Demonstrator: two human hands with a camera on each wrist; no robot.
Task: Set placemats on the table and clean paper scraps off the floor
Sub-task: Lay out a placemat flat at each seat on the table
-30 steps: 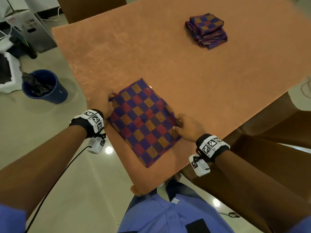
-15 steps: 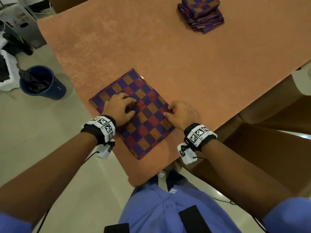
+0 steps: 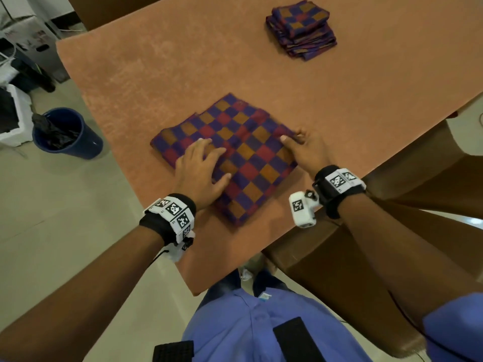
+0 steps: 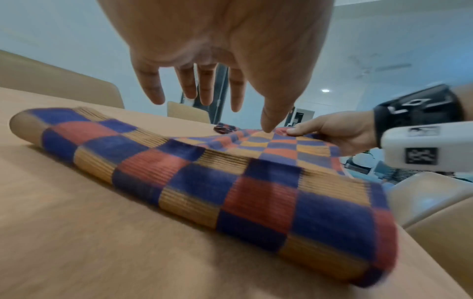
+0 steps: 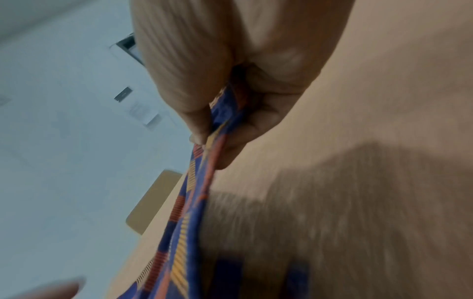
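Since half a second ago, both my hands are sitting farther apart on the checkered placemat, and the cloth is looking wider than it did then, with a fold showing along its left edge. I am keeping my left hand flat over the left half of the placemat, fingers straight and spread; in the left wrist view those fingers are hovering just above the cloth while the thumb tip is touching it. My right hand is pinching the right edge of the placemat, and the right wrist view is showing the thumb and a curled finger clamped on the fabric edge, lifting it slightly off the table.

I am seeing the placemat lying near the table's front corner, close to my body, set at an angle to the edge. A stack of folded placemats is sitting well apart from it on the far side of the table. On the floor to the left, a blue bin with a dark liner is standing beside the table. Between my feet, under the table corner, a small white paper scrap is lying on the floor.
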